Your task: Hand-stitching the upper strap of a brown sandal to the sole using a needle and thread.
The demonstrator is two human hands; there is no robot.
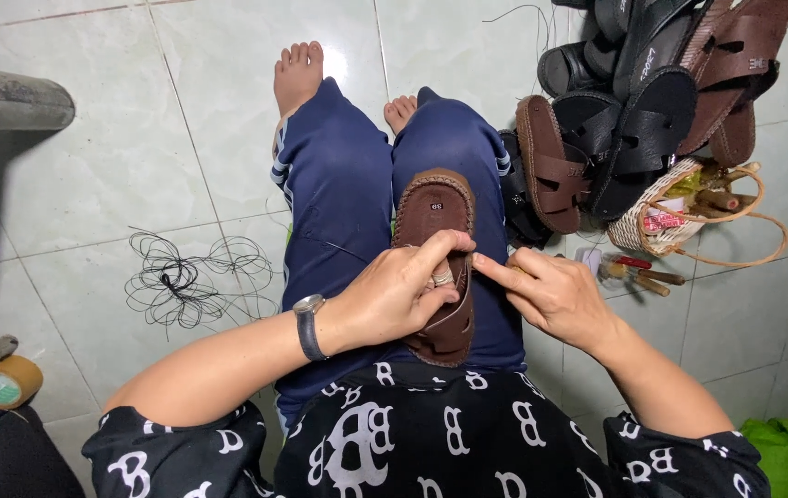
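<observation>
Brown sandal (pixel 437 217) lies on the right thigh, left hand (pixel 400 293) curled over its strap, right hand (pixel 555 295) pinching a small tool beside it. Farther right, one woven basket (pixel 666 221) holds tools; beyond, roughly seven sandals (pixel 633 101) lie heaped.

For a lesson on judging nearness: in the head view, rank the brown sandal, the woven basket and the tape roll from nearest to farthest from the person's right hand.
1. Brown sandal: on the lap, touching the right hand.
2. Woven basket: on the floor, to the right.
3. Tape roll: far left edge.
</observation>
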